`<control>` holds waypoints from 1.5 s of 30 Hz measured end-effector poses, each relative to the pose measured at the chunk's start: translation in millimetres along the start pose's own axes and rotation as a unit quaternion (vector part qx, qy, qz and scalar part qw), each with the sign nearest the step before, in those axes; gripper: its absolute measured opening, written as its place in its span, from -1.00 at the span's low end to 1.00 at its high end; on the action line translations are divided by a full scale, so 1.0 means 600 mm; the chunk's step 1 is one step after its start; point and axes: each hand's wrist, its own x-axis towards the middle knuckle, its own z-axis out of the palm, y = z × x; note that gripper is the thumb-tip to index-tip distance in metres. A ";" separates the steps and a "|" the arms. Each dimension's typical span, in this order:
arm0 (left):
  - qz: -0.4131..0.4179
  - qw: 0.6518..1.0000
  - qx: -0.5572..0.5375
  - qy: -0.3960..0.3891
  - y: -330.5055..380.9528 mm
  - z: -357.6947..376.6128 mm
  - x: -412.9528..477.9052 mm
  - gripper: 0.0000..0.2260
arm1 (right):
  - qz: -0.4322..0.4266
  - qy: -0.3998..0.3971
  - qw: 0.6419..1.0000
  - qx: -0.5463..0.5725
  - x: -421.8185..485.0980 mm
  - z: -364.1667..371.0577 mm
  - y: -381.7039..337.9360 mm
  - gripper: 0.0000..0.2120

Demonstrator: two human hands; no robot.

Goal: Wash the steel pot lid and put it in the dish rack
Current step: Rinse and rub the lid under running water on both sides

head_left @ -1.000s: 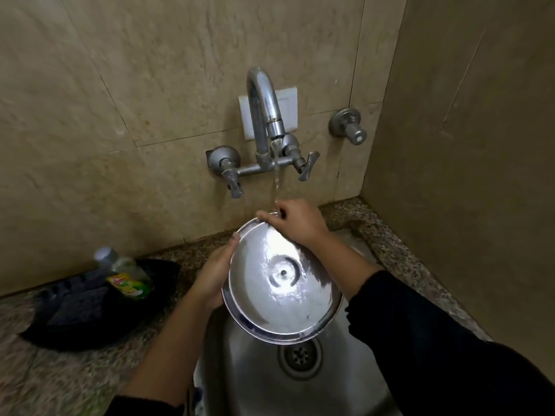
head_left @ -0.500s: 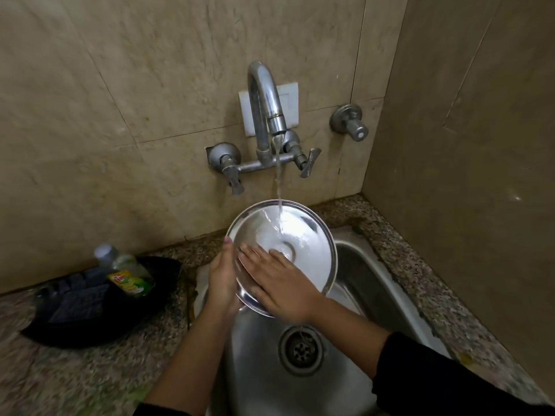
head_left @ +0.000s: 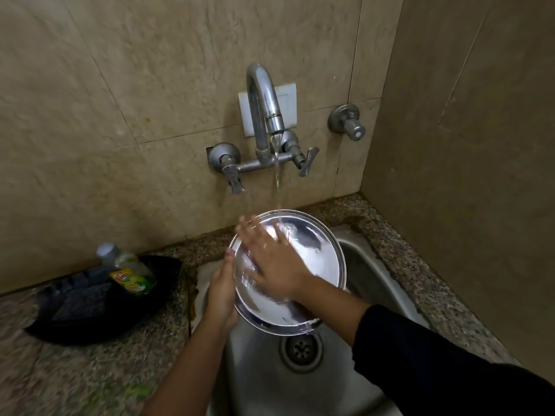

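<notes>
The round steel pot lid is held tilted over the sink, under the water running from the wall tap. My left hand grips the lid's left rim from behind, thumb on the edge. My right hand lies flat on the lid's wet face with fingers spread, blurred by motion. The stream lands on the lid just beyond my right fingertips. The lid's knob is hidden. No dish rack is in view.
A black tray on the granite counter at left holds a dish-soap bottle and a dark scrubber. The sink drain lies below the lid. Tiled walls close in behind and at right, with a separate valve.
My right hand slid up the lid's face from the lower part toward the top under the stream. The lid stayed under the tap in my left hand.
</notes>
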 end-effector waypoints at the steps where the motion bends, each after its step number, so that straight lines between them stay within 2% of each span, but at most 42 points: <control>1: -0.001 1.000 -0.014 -0.001 0.000 -0.008 0.003 -0.65 | -0.057 -0.027 0.998 -0.004 -0.018 0.007 -0.009 -0.30; 4: -0.019 0.999 -0.030 -0.006 0.007 -0.025 0.007 -0.63 | -0.145 -0.098 0.985 0.001 -0.076 0.007 -0.010 -0.27; 7: -0.046 0.999 -0.030 0.005 0.005 -0.027 0.001 -0.67 | -0.151 -0.170 0.974 0.024 -0.116 -0.005 0.003 -0.22; 11: -0.141 0.988 -0.063 0.008 -0.010 -0.024 -0.004 -0.63 | -0.156 -0.158 0.974 0.034 -0.133 -0.019 0.002 -0.35; 13: -0.178 0.982 -0.052 0.032 -0.008 -0.024 -0.001 -0.68 | -0.159 -0.093 0.983 0.024 -0.131 -0.032 0.007 -0.52; 15: -0.221 0.975 -0.018 0.033 -0.008 -0.030 0.008 -0.64 | -0.093 -0.039 0.995 0.021 -0.112 -0.053 0.017 -0.63; 17: -0.265 0.963 0.054 -0.001 -0.008 -0.040 0.010 -0.43 | 0.045 -0.025 0.991 0.127 -0.084 -0.073 0.031 -0.75; 18: -0.254 0.963 0.086 -0.006 -0.014 -0.044 0.010 -0.40 | 0.118 -0.014 0.969 0.216 -0.070 -0.080 0.037 -0.78; 21: -0.107 0.982 0.115 0.101 -0.048 -0.053 0.002 -0.69 | 0.256 0.053 0.855 0.447 -0.032 -0.080 0.058 -0.80; 23: -0.039 0.983 0.079 0.158 -0.061 -0.054 0.000 -0.82 | 0.297 0.092 0.809 0.499 -0.008 -0.075 0.061 -0.77; 25: -0.039 0.985 -0.009 0.168 -0.060 -0.053 0.008 -0.81 | 0.330 0.108 0.777 0.526 0.018 -0.072 0.061 -0.74; 28: -0.074 0.977 -0.148 0.136 -0.034 -0.049 0.010 -0.63 | 0.370 0.138 0.716 0.576 0.035 -0.066 0.068 -0.75; 31: -0.099 0.972 -0.201 0.072 -0.011 -0.046 0.011 -0.53 | 0.408 0.159 0.667 0.602 0.014 -0.060 0.087 -0.79; 33: -0.109 0.967 -0.229 0.018 0.002 -0.032 0.009 -0.61 | 0.424 0.173 0.626 0.631 -0.008 -0.057 0.103 -0.78; 36: -0.105 0.977 -0.183 -0.024 0.016 0.006 0.001 -0.77 | 0.451 0.209 0.580 0.645 -0.038 -0.050 0.127 -0.65; 39: -0.067 0.988 -0.139 -0.014 0.023 0.038 0.004 -0.79 | 0.468 0.249 0.593 0.606 -0.058 -0.058 0.146 -0.76; 42: -0.041 0.995 -0.091 -0.005 0.035 0.066 0.005 -0.86 | 0.458 0.277 0.671 0.513 -0.049 -0.083 0.171 -0.90; 45: -0.016 0.999 -0.050 -0.001 0.047 0.083 0.005 -0.88 | 0.430 0.281 0.729 0.453 -0.018 -0.116 0.182 -0.77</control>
